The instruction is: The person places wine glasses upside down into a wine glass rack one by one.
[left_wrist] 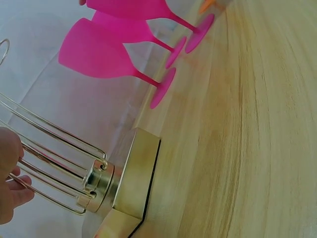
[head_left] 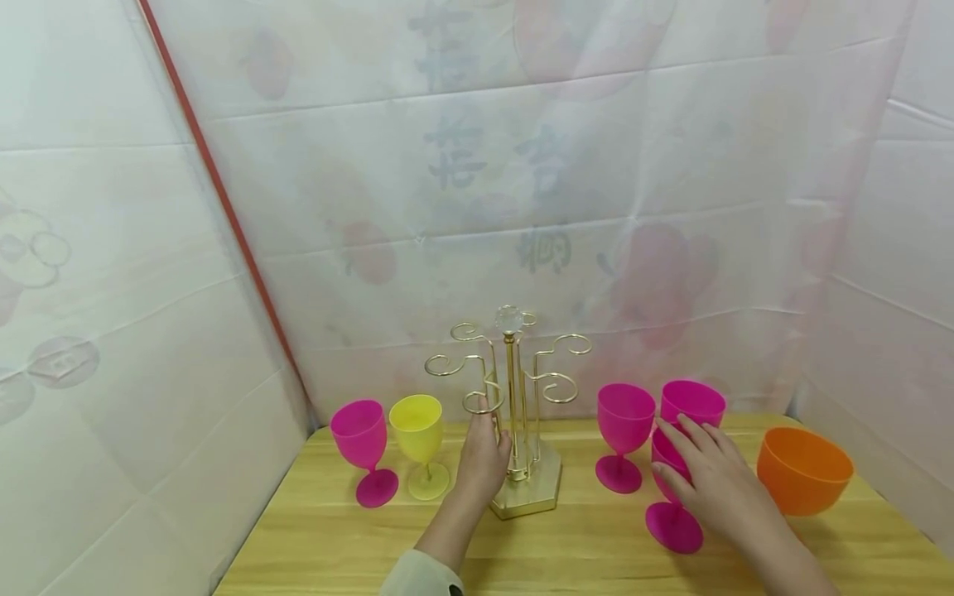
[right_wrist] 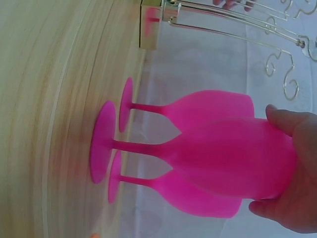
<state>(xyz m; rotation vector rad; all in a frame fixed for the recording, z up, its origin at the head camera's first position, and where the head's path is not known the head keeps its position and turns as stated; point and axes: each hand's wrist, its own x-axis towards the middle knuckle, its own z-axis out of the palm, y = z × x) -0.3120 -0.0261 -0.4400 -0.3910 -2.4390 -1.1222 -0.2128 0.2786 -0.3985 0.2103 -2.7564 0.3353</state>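
Note:
A gold wire rack (head_left: 547, 480) with curled hooks, a clear ball on top and a hexagonal base stands upright mid-table. My left hand (head_left: 483, 459) grips its wires on the left side; in the left wrist view, thumb and fingers (left_wrist: 21, 192) close about them. On the right, my right hand (head_left: 715, 480) holds a magenta goblet (right_wrist: 228, 156) by the bowl near its rim, thumb and fingers on opposite sides. That goblet's foot looks to be on the table. Two more magenta goblets stand behind it, one to the left (head_left: 624, 418) and one farther back (head_left: 693, 396).
Left of the rack stand a magenta goblet (head_left: 360, 434) and a yellow goblet (head_left: 416, 426). An orange cup-like vessel (head_left: 805, 472) is at the far right, its lower part out of sight behind the right arm. Printed white sheets (head_left: 447, 290) hang behind the wooden table (head_left: 581, 555).

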